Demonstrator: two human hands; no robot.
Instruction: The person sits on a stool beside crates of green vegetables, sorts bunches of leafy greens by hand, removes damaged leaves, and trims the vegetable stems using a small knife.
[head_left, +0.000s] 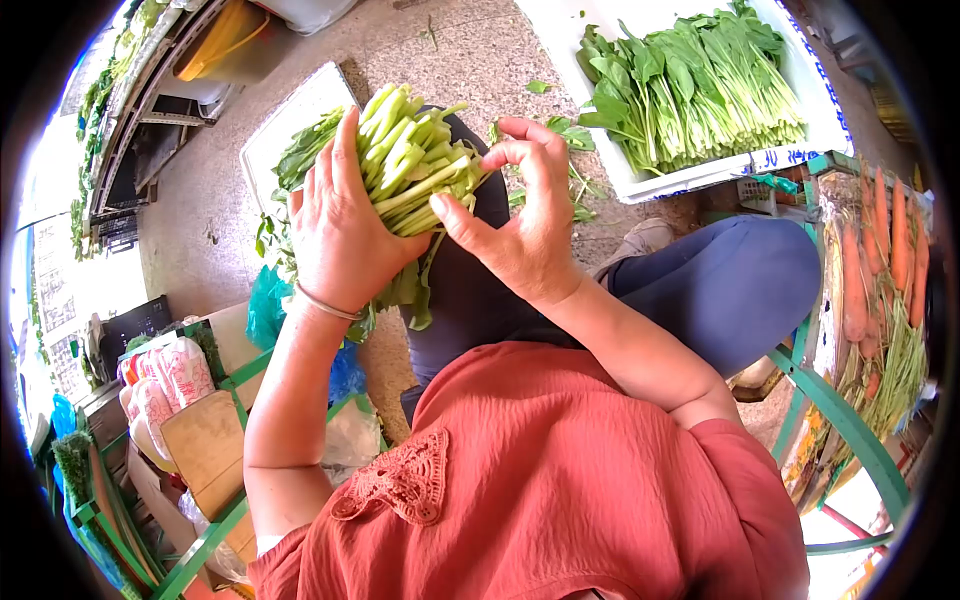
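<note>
My left hand (pixel 345 225) wraps around a bunch of leafy greens (pixel 405 150) from the left, its fingers stretched along the side. The pale green cut stems face up, and the leaves hang below and to the left. At the bunch's right edge is my right hand (pixel 525 215), bent, with thumb and forefinger on either side of the outer stems and the other fingers curled apart. The bunch is above my dark-trousered leg (pixel 455 260). Part of it is hidden behind my left hand.
A white foam box (pixel 640 190) at upper right holds more greens (pixel 700 95). Carrots (pixel 860 280) lie in a green-framed rack (pixel 840 400) on the right. Behind the bunch is a white board (pixel 275 130). Loose leaves (pixel 575 135) litter the floor. Crates and bags (pixel 180 380) stand at left.
</note>
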